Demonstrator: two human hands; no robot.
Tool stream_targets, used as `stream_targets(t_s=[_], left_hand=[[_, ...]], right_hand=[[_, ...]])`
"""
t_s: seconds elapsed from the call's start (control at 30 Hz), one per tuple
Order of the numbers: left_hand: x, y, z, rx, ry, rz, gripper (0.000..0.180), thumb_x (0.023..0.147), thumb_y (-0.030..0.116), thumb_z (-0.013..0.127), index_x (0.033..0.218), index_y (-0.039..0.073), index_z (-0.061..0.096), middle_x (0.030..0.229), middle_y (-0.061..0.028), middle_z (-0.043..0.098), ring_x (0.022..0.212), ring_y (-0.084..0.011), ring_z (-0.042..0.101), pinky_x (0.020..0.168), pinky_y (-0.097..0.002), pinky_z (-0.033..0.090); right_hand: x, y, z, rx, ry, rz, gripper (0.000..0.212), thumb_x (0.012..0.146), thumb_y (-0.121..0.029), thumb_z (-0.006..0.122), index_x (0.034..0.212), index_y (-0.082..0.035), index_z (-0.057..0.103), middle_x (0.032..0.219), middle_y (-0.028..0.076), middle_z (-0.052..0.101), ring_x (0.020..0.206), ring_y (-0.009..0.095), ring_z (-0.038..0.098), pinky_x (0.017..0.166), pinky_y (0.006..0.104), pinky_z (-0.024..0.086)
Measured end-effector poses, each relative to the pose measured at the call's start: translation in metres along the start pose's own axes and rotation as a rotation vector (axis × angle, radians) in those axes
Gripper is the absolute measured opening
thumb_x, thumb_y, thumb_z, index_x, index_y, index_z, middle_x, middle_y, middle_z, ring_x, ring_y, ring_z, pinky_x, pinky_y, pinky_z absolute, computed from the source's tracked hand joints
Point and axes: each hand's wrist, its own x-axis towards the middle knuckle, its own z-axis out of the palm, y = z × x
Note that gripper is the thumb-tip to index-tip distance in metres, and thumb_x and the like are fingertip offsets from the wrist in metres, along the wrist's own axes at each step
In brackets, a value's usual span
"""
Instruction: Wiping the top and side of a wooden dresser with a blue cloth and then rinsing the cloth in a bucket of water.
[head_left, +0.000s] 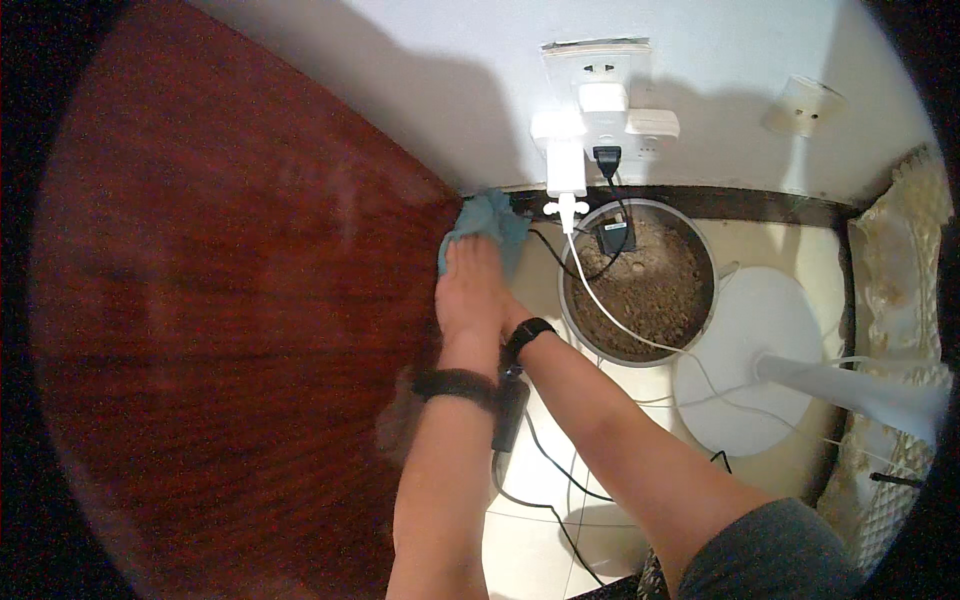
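Note:
My left hand (468,292) lies over a blue-green cloth (490,218), its fingers pressing the cloth against the edge of a dark red wooden surface (250,300) by the wall corner. My right hand (513,314) reaches in beside it from the right. Most of that hand is hidden behind the left one, so its fingers do not show. Both wrists wear black bands. Below the hands, by the left wrist, is a black box-shaped thing (511,412).
Right of my hands stands a round pot (712,290) of brown soil, with a black adapter (616,237) over it. Plugs and white adapters (566,165) fill a wall socket. A white round base with a pole (740,400) stands farther right. Loose cables (545,507) cross the tiled floor.

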Motion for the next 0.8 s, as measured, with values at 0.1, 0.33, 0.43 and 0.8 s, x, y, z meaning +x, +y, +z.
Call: stream_targets(t_s=[0.1, 0.33, 0.43, 0.8], left_hand=[[0.003, 0.011, 0.017, 0.155, -0.022, 0.037, 0.053, 0.09, 0.024, 0.029, 0.138, 0.005, 0.019, 0.143, -0.0076, 0.021, 0.133, -0.0211, 0.016, 0.109, -0.0368, 0.002], [-0.034, 0.021, 0.02, 0.184, -0.321, 0.114, 0.053, 0.091, 0.025, 0.029, 0.14, 0.009, 0.015, 0.145, -0.0028, 0.019, 0.134, -0.018, 0.014, 0.109, -0.0359, 0.0], [-0.051, 0.035, 0.101, 1.211, 0.065, 0.049, 0.053, 0.091, 0.024, 0.03, 0.139, 0.009, 0.015, 0.144, -0.0029, 0.019, 0.134, -0.017, 0.014, 0.109, -0.035, 0.0], [-0.197, -0.033, -0.05, -0.291, -0.24, -0.058, 0.049, 0.087, 0.016, 0.034, 0.134, 0.001, 0.027, 0.138, -0.0106, 0.032, 0.13, -0.0221, 0.024, 0.109, -0.0343, 0.01]], right_hand=[[0.001, 0.016, 0.0, 0.014, 0.028, 0.008, 0.035, 0.088, -0.028, 0.042, 0.109, -0.002, 0.052, 0.111, 0.016, 0.054, 0.092, 0.03, 0.055, 0.077, 0.0381, 0.045], [-0.07, -0.009, 0.001, 0.093, -0.038, 0.137, 0.032, 0.087, -0.028, 0.042, 0.104, -0.004, 0.054, 0.108, 0.015, 0.054, 0.095, 0.033, 0.054, 0.077, 0.0419, 0.045], [-0.085, -0.025, -0.006, 0.035, -0.204, 0.282, 0.029, 0.087, -0.026, 0.042, 0.099, -0.004, 0.055, 0.104, 0.016, 0.056, 0.093, 0.033, 0.054, 0.076, 0.043, 0.045], [-0.141, -0.157, -0.047, -0.377, -0.156, -0.141, 0.021, 0.08, -0.021, 0.048, 0.081, -0.004, 0.062, 0.085, 0.014, 0.059, 0.081, 0.03, 0.055, 0.069, 0.0409, 0.044]])
